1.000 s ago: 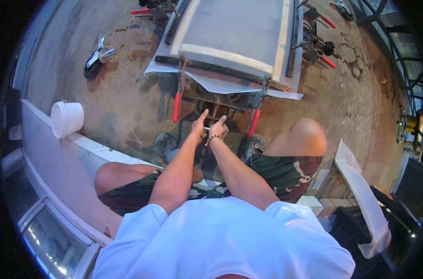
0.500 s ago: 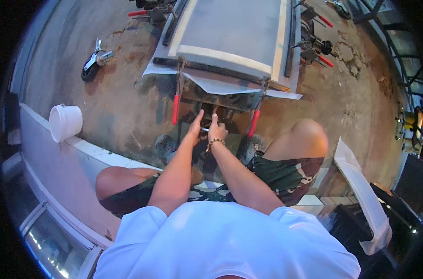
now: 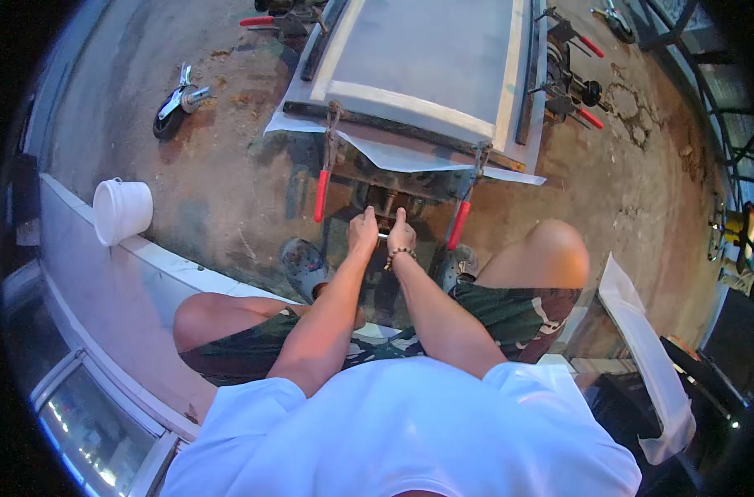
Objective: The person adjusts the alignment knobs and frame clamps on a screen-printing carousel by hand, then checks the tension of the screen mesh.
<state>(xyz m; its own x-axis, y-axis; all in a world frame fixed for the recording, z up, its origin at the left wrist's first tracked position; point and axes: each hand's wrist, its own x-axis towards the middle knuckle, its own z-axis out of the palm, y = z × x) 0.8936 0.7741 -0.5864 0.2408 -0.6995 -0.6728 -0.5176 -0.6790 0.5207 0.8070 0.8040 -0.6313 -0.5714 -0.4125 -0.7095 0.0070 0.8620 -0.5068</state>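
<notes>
Between my knees, my left hand [image 3: 363, 232] and my right hand [image 3: 401, 232] are side by side, fingers curled with thumbs on top. They grip the two ends of a short metal bar [image 3: 383, 235]; most of it is hidden by the hands. Just beyond it, a screw rod [image 3: 389, 200] runs toward the underside of a framed panel [image 3: 426, 62]. Two clamps hold the panel's near edge; the left red handle [image 3: 321, 196] and the right red handle [image 3: 459, 225] hang on either side of my hands. A white sheet [image 3: 393, 157] sticks out under the frame.
A white bucket [image 3: 122, 212] stands on the ledge at left. One caster wheel [image 3: 176, 103] lies on the floor at far left, another [image 3: 615, 23] at far right. More red-handled clamps [image 3: 590, 118] line the panel's sides. A white strip [image 3: 642, 348] lies at right.
My left hand has gone from outstretched fingers to a closed grip. Both hands are now level with each other. The view has shifted slightly.
</notes>
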